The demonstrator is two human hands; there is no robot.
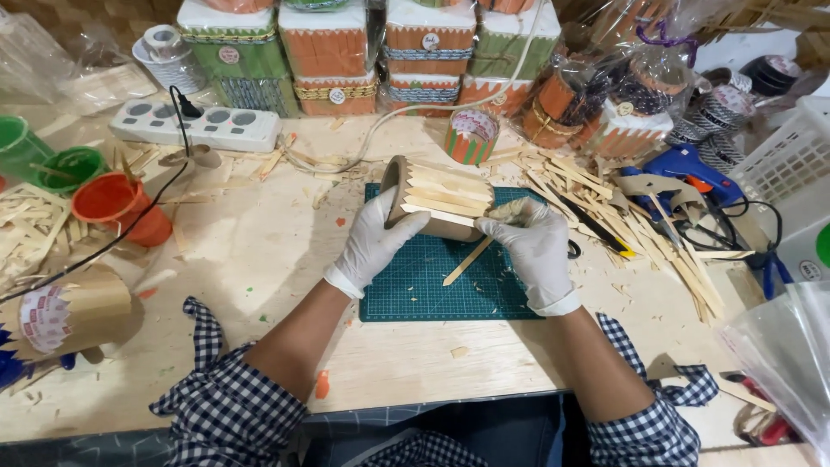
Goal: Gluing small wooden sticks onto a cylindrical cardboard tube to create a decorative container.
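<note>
The tube point(432, 197), a cardboard cylinder part-clad in wooden sticks, lies on its side over the green mat point(415, 285), which shields the table point(259, 259) beneath. The left hand point(373, 242), gloved, has its fingers wrapped around the tube's open end to steady it, apparently so the cladding faces up. The right hand point(534, 246), gloved, presses curled fingers on the tube's other end; a loose stick point(467, 261) lies just below, and whether those fingers pinch it cannot be told.

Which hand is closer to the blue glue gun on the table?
Right. The right hand lies left of the blue glue gun; the left hand is farther left, holding the cardboard tube.
</note>
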